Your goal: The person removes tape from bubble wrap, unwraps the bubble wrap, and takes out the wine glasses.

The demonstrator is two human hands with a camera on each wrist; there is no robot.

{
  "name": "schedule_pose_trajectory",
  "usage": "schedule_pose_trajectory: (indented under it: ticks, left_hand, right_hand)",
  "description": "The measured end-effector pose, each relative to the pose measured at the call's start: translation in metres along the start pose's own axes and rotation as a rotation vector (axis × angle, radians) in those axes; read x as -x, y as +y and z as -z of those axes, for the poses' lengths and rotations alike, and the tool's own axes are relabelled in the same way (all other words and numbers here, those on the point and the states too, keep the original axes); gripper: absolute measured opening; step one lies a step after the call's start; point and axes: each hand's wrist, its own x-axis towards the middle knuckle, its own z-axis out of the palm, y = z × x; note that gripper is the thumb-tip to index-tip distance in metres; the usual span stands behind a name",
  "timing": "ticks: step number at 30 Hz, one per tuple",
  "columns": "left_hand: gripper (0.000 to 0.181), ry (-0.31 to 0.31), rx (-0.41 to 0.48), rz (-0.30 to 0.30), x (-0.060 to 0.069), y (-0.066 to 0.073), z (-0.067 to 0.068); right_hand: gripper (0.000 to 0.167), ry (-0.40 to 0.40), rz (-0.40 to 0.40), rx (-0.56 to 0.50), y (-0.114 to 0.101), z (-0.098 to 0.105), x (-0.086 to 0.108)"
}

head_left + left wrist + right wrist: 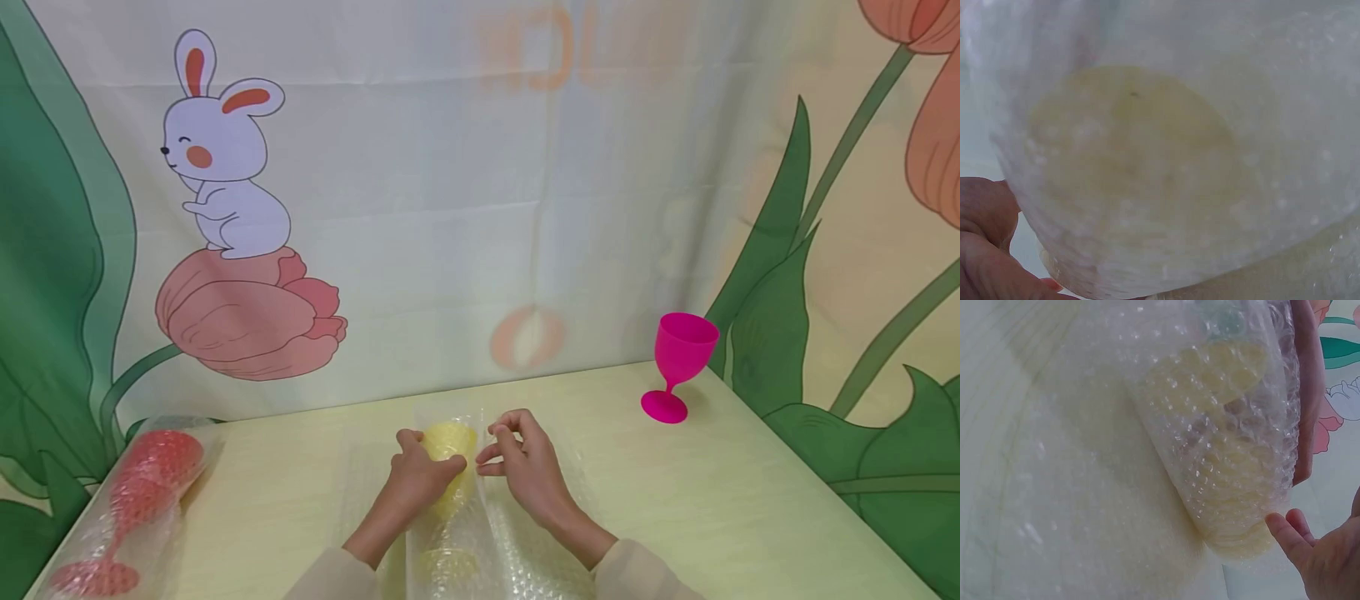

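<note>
1. Left hand (420,482), lower centre of the frame: its fingers and thumb grasp the yellow goblet through its wrapping, the thumb lying across the bowl.
2. Right hand (534,479), just right of the left hand: released, with fingers spread and slightly bent beside the rolled wrap; whether a fingertip touches the film cannot be told.
3. Yellow goblet (452,440), lower centre: it lies within the roll, bowl toward the middle of the frame and foot toward the bottom edge.
4. Bubble wrap (536,560), lower centre: rolled around the yellow goblet, with a loose part spread to the right beneath the right hand.
5. Red goblet (150,475), lower left: lying in clear bubbled film, foot toward the bottom edge.
6. Magenta goblet (684,352), right of centre: unwrapped, upright on its foot.
7. Table (742,500), lower half: a pale yellow surface supporting all three goblets.
8. Backdrop (420,208), upper half: printed with a rabbit (240,200) at upper left.
</note>
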Motion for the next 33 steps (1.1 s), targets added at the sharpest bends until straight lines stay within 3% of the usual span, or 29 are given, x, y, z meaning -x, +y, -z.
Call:
schedule_pose_trajectory:
  ticks: [13,33]
  left_hand:
    - [0.079,-0.004,0.027,0.011,-0.001,-0.003,0.001]
    - [0.079,0.022,0.012,-0.003,0.001,-0.002,-0.002]
  right_hand:
    - [0.017,0.067,-0.033,-0.072,0.004,0.002,-0.001]
    - [0.017,0.175,-0.078,-0.073,0.008,0.021,0.005]
